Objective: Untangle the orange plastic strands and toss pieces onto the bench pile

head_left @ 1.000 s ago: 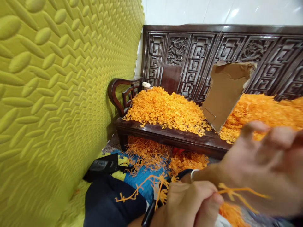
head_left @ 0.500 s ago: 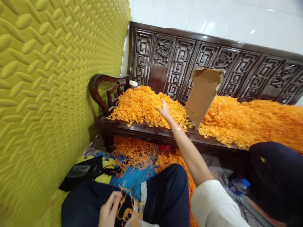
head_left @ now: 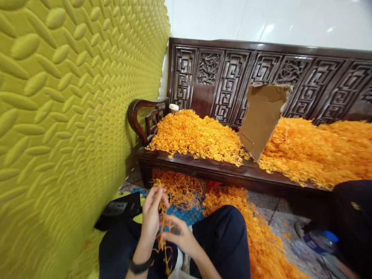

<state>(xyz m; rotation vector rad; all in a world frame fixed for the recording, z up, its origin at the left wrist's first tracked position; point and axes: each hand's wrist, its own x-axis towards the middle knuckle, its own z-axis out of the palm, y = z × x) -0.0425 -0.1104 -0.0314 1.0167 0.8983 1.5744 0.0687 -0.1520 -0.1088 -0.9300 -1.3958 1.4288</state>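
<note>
My left hand (head_left: 153, 207), with a black band on its wrist, is raised over my lap. Its fingers pinch the upper part of a thin, branched orange strand (head_left: 161, 242), which dangles toward my lap. My right hand (head_left: 180, 234) is just below and to the right, its curled thumb and fingers around the strand's middle. Part of the strand is hidden by the fingers. Beyond, on the dark wooden bench (head_left: 186, 162), lies a heap of small curly orange pieces (head_left: 197, 135).
Cardboard (head_left: 260, 120) stands upright between that heap and a larger orange pile (head_left: 322, 151). Orange strands (head_left: 181, 188) lie under the bench, and more (head_left: 258, 240) spread beside my knee. A black pouch (head_left: 119, 211), a yellow textured wall (head_left: 87, 116), a bottle (head_left: 318, 242) and a dark-clothed person (head_left: 354, 228) flank me.
My right hand has come back from the heap on the bench to the strand at my left hand. My left hand has risen with the strand. The view has shifted slightly.
</note>
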